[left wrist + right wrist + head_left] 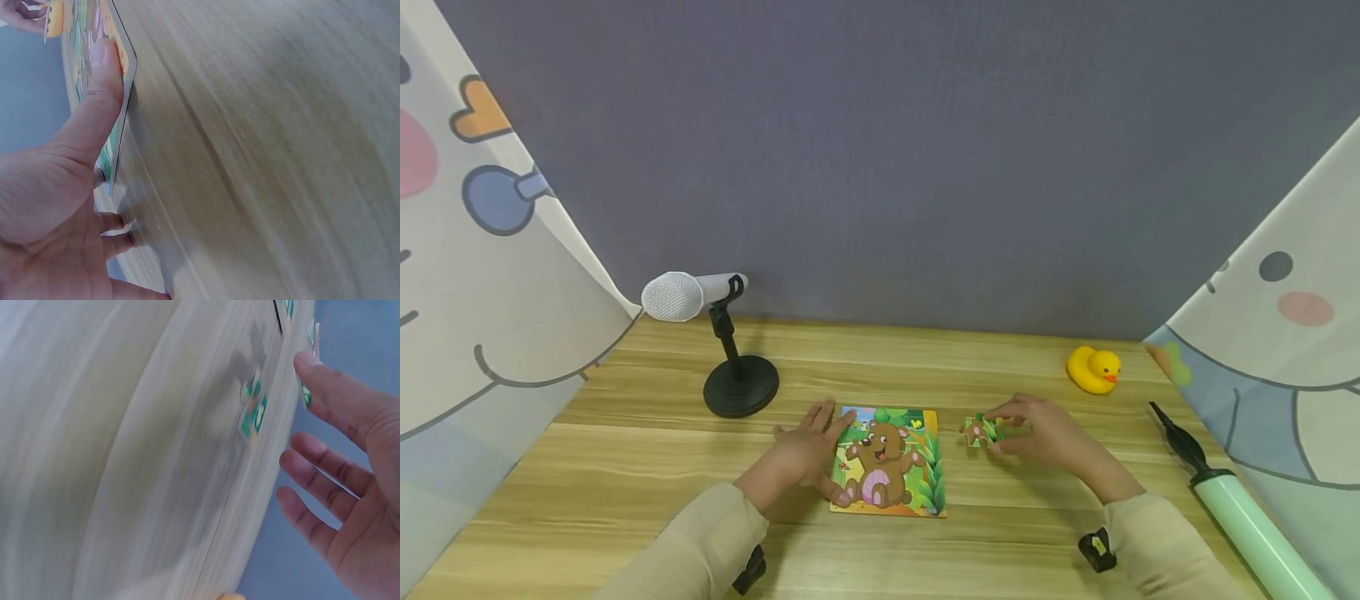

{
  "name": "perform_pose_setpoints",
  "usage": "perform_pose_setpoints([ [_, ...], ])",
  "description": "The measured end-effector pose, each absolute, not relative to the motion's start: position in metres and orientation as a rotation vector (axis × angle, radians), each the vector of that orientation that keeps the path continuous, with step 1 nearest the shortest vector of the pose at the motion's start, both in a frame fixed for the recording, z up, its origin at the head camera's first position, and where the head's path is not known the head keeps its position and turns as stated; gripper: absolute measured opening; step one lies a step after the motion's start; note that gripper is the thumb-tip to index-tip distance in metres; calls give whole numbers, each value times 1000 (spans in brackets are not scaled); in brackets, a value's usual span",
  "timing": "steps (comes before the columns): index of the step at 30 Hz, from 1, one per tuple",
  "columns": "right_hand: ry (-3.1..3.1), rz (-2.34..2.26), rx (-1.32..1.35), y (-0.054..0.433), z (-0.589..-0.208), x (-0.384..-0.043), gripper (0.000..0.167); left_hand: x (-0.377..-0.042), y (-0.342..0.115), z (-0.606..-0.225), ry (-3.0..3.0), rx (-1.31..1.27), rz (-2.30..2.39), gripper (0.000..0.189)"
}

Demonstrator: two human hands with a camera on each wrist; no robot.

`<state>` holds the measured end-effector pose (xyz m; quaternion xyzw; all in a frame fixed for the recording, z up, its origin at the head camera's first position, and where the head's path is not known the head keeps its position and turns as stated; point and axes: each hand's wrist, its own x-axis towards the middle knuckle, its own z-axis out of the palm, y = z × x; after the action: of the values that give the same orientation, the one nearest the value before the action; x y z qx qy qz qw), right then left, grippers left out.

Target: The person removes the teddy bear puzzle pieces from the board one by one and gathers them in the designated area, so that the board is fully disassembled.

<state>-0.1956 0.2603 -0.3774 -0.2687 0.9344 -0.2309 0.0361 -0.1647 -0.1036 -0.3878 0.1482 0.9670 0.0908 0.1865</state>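
A square jigsaw puzzle [889, 467] with a brown bear on it lies on the table. My left hand [805, 452] spans its left side, fingers spread; the thumb [103, 94] lies straight over its near corner. To the right of the puzzle, my right hand [1037, 429] pinches a small puzzle piece [305, 390] between thumb and forefinger, seen nearly edge-on in the right wrist view. Its other fingers are apart and loosely bent. Another green-patterned puzzle piece [253, 409], blurred, shows below that hand. In the head view, a brown-and-green piece [976, 431] appears at the right fingertips.
A white microphone [673, 297] on a black stand [741, 387] stands at the back left. A yellow rubber duck [1092, 370] sits at the back right. Along the right side lies a pale green hand pump [1255, 525]. A grey partition [895, 167] rises behind the wooden table [647, 467].
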Motion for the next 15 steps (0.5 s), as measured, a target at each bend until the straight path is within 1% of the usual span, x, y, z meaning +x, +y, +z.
perform_pose_setpoints([
  [8,2877,-695,-826,292,-378,-198,44,-165,-104,-388,2729,423,255,123],
  [15,2876,-664,-671,313,-381,-200,45,-164,-104,-386,2724,424,272,122],
])
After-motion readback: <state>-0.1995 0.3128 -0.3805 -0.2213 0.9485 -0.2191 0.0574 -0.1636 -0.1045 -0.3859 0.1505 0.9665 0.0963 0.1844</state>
